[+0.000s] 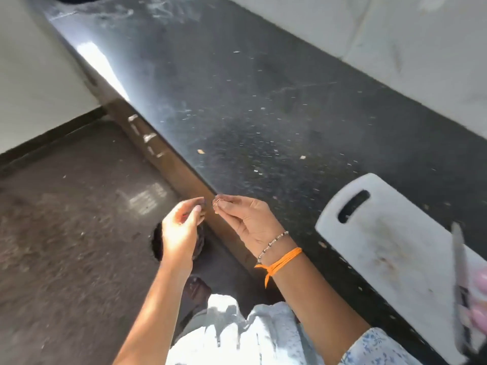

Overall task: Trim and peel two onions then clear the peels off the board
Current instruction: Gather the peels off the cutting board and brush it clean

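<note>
Peels (pixel 215 204): small scrap pinched in right hand (pixel 251 221), off the counter (pixel 263 114) edge, well left of board (pixel 395 246).
Left hand (pixel 179 233) fingers curled, contents unclear. Risk: fragments likely dropping onto floor (pixel 66 219); onions (pixel 478 299) and knife (pixel 459 272) lie blurred at board's right end.

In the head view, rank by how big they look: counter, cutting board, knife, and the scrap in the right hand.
1. Counter, by far the largest.
2. Cutting board, partly cut off by the frame edge.
3. Knife, blurred, lying on the board.
4. Scrap, a tiny bit pinched by the right hand.
</note>
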